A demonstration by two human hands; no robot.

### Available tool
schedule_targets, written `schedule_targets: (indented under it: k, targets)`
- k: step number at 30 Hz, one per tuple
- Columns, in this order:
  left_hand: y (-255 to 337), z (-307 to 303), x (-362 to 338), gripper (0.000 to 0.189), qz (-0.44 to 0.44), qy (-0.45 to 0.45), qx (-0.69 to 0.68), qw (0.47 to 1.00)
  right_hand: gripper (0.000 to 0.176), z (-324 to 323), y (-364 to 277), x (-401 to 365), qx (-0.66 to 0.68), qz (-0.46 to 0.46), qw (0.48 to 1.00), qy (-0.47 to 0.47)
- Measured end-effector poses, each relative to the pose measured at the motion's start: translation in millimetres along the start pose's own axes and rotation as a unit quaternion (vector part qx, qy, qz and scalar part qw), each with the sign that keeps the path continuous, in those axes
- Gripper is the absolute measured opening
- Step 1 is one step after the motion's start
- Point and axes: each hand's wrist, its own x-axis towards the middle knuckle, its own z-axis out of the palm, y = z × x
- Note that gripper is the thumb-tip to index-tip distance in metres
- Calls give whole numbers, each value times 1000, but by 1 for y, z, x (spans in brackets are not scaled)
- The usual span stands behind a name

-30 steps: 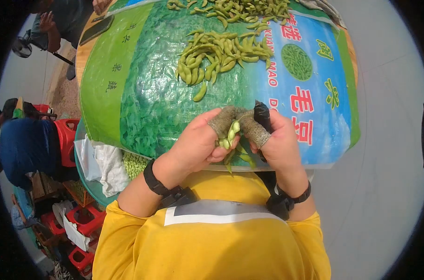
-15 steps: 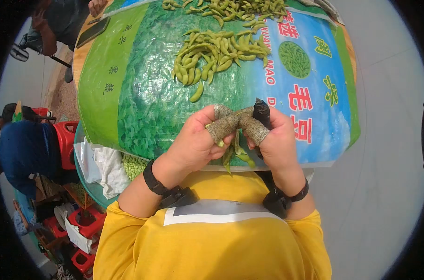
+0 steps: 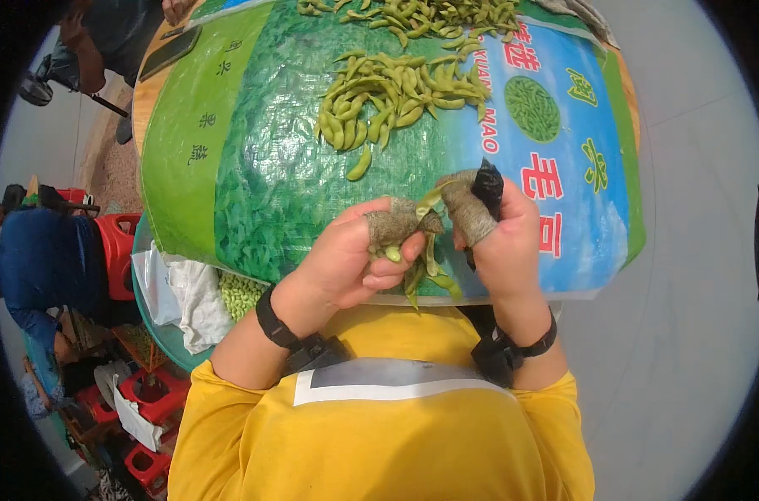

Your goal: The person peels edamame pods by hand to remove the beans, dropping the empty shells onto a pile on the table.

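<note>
Bright, even daylight puts a white sheen on the printed plastic sack; the edges bow and darken.

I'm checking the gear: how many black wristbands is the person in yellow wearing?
2: left wristband and right wristband, one around each wrist. Any beneath the yellow sleeves would be hidden.

Two bare hands show, one left hand and one right hand, with two wristbands. There are two pod heaps, their overlapping pods uncountable, and one lone pod. There is one bean heap, one phone, one basin and at least three red stools.
</note>
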Motion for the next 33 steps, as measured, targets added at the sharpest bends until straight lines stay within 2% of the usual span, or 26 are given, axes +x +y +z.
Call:
schedule_targets:
  k: [3,4,5,6,8,9,10,12,14,15,16,17,18,19,20,21,22,24,25,27,28,30,31,33]
  targets:
    - [7,-3,-16,18,-2,53,29,998,12,-2,11,12,-46,18,999,1]
    - [11,-3,-24,19,0,81,45,996,13,-4,20,15,-194,-40,980,-32]
    - [13,-6,-33,24,18,85,55,995,13,-5,24,15,-336,-96,935,-64]
    - [15,-13,-44,24,18,86,55,995,13,-6,22,13,-336,-96,935,-65]
    - [21,-34,-71,30,59,81,73,992,17,-5,11,3,-384,-113,894,-202]
    - [22,-45,-85,34,71,109,65,989,19,-7,6,-2,-401,-117,866,-273]
    - [21,-60,-100,37,86,137,55,985,19,-10,3,-3,-400,-120,865,-277]
    - [17,-95,-128,43,110,183,42,976,20,-12,-1,-4,-325,-83,838,-431]
    - [6,-118,-147,38,166,252,26,953,21,-6,-8,2,-316,-80,841,-431]
    - [0,-132,-154,38,165,252,25,953,20,0,-11,7,-339,-94,865,-358]
    - [-8,-148,-160,34,192,316,114,922,19,7,-12,13,-360,-108,883,-282]
    - [-16,-165,-164,30,218,375,201,879,22,12,-5,19,-404,-138,876,-226]
    - [-28,-184,-164,30,218,375,201,878,22,19,0,26,-404,-139,876,-226]
    - [-40,-204,-161,28,216,426,495,726,24,27,5,33,-392,-181,882,-191]
    - [-48,-216,-161,30,190,430,733,491,27,35,8,39,-379,-223,885,-154]
    - [-53,-216,-159,40,182,397,735,520,25,43,8,43,-381,-209,887,-157]
    - [-53,-216,-160,40,182,397,734,520,25,45,11,48,-381,-209,887,-157]
    - [-52,-214,-165,40,143,427,812,372,23,49,18,57,-479,-175,840,-186]
    - [-48,-212,-167,40,143,431,810,372,23,49,18,56,-478,-178,839,-189]
    - [-33,-208,-169,35,222,459,807,297,24,46,18,52,-491,-232,826,-152]
    - [-26,-204,-167,35,215,469,805,293,24,44,18,51,-484,-236,827,-163]
    - [-16,-195,-167,27,258,508,700,430,24,45,23,48,-441,-262,851,-116]
    - [-16,-200,-168,23,269,519,698,414,24,48,21,46,-423,-260,857,-137]
    - [-15,-205,-172,21,273,539,698,385,21,53,13,47,-493,-195,843,-94]
